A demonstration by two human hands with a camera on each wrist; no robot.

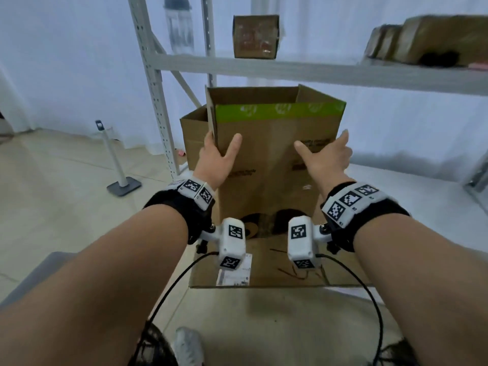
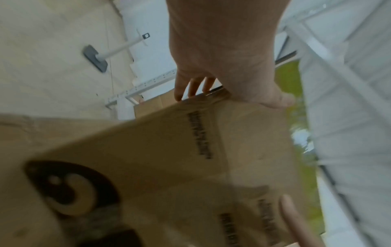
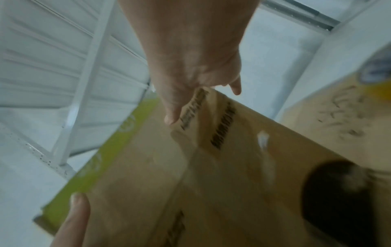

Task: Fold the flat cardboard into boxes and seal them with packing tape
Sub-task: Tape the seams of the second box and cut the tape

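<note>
Two bare forearms reach out from the bottom of the head view, each with a black wrist band and a white camera block with black square marks. Thin black wires hang from the blocks.

Both hands are on a big brown cardboard box (image 1: 266,165) with a green strip (image 1: 277,112) along its top edge and black print on its front. The box stands up on the pale tiled floor (image 1: 52,180), with its top open and a front flap lying flat toward the person. A white paper label (image 1: 233,272) sticks on that flap.

The left hand (image 1: 217,157) holds the box's left corner edge. Its thumb lies flat on the front and its fingers (image 2: 191,86) wrap round the side, so the corner sits in between. The right hand (image 1: 328,157) lies spread on the front near the right edge. Its fingers are nearly straight, the thumb points inward, and it grips nothing.

A second brown cardboard box (image 1: 194,136) stands just behind on the left. A grey metal shelf rack (image 1: 290,68) stands behind the boxes, and a small brown box (image 1: 255,37) sits on its shelf. More brown cardboard (image 1: 435,39) lies on the shelf to the right, but it is blurry. A white pole on a grey flat base (image 1: 120,165) stands on the floor to the left.
</note>
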